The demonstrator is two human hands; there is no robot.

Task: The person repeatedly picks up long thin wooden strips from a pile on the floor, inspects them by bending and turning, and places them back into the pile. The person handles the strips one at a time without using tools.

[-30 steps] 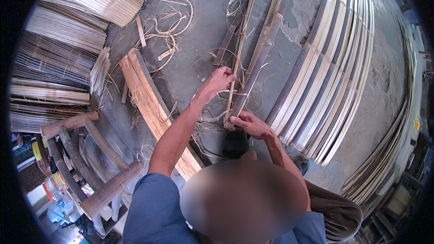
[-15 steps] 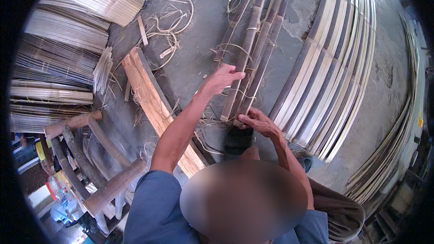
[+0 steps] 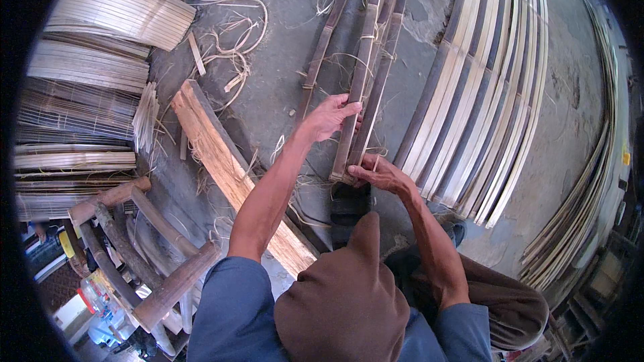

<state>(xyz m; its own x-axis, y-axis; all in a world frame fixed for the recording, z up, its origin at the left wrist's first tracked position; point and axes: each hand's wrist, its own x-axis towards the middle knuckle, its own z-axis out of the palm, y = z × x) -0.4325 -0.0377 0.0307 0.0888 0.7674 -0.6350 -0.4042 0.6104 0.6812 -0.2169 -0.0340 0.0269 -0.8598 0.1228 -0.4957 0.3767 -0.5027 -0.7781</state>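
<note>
Long dark-backed bamboo slats (image 3: 360, 87) run away from me, side by side, with thin ties around them. My left hand (image 3: 330, 118) grips the left slat from its side, thumb on top and some fingertips showing beyond it. At the near ends of the slats, my right hand (image 3: 381, 173) is closed with its thumb pressed against the end; its other fingers are partly hidden. A shorter, separate slat (image 3: 327, 33) lies to the left of the held ones. Thin binding strips (image 3: 349, 59) loop across the slats.
A slatted bamboo mat (image 3: 479, 87) lies on the right, with a bundle of long thin strips (image 3: 570, 208) beyond. On my left are a wooden plank (image 3: 221, 154), a wooden frame stand (image 3: 174, 281), stacked slat mats (image 3: 94, 67) and curled strips (image 3: 235, 53).
The held slats have come closer together, their near ends now nearly level. My left fingers have wrapped further around the left slat. The whole view has shifted slightly.
</note>
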